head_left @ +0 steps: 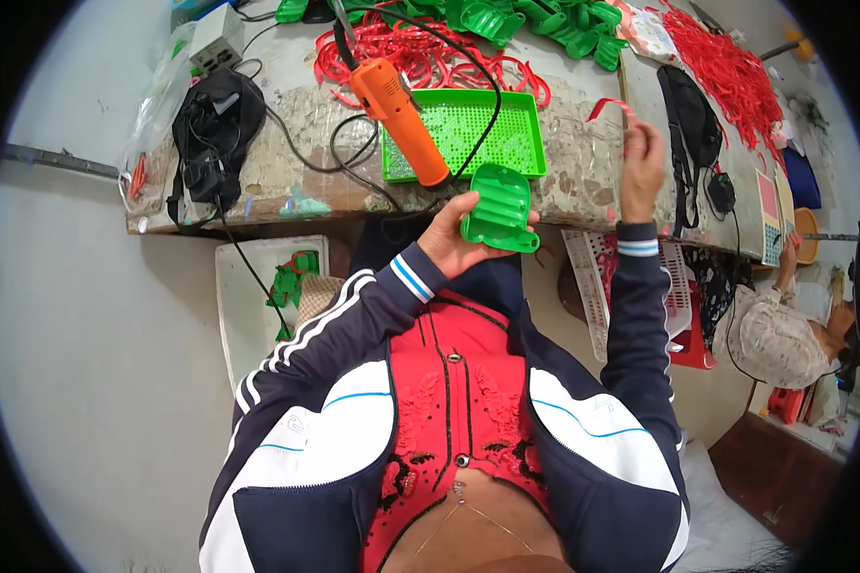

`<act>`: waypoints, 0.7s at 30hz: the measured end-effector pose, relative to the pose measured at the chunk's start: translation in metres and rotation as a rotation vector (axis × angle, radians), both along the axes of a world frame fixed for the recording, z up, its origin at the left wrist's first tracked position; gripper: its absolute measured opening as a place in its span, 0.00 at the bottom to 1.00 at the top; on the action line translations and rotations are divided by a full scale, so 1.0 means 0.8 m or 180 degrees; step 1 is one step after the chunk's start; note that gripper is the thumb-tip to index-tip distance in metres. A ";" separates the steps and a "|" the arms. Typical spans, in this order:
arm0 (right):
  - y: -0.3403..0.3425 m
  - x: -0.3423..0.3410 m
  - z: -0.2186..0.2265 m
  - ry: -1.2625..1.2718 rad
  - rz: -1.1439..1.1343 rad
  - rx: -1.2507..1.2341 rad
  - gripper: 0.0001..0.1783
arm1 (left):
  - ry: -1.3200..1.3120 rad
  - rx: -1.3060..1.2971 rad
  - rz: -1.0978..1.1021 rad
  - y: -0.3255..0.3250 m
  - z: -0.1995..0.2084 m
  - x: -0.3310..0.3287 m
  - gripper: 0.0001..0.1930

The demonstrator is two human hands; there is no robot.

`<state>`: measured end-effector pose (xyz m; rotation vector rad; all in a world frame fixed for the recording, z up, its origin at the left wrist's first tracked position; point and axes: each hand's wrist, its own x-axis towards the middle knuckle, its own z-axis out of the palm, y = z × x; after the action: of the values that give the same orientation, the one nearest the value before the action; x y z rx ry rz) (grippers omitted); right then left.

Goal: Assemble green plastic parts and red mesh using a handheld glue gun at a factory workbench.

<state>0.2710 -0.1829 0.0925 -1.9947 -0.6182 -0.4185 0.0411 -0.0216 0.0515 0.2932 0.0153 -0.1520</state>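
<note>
My left hand grips a green ridged plastic part just off the near edge of the table. Thumb and fingers press its left and lower sides. To the right, my right hand is raised over the table edge, pinching a short red strip whose free end curls leftward. An orange electric screwdriver hangs tilted, its lower tip beside the green part. Behind it lies a bright green perforated tray holding many small pieces too fine to make out.
Loose red strips and green plastic parts cover the far table. Black cables run across the left side near a black bag and a grey box. A white bin stands below left. Another person sits at right.
</note>
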 end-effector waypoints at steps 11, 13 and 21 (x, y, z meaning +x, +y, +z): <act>0.024 -0.136 0.048 0.1481 0.1179 -0.0413 0.10 | -0.0007 -0.0164 0.0043 -0.011 0.001 0.022 0.31; 0.029 -0.134 0.042 0.0578 0.1231 -0.0731 0.10 | 0.0272 0.0339 0.0212 -0.016 0.006 0.020 0.34; 0.022 -0.135 0.032 0.1675 0.1241 -0.0319 0.08 | 0.0276 0.0079 0.0346 -0.012 0.008 0.018 0.28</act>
<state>0.1630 -0.1652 0.1181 -1.9073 -0.6729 0.3705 0.0553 -0.0311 0.0578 0.3098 0.1190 -0.0565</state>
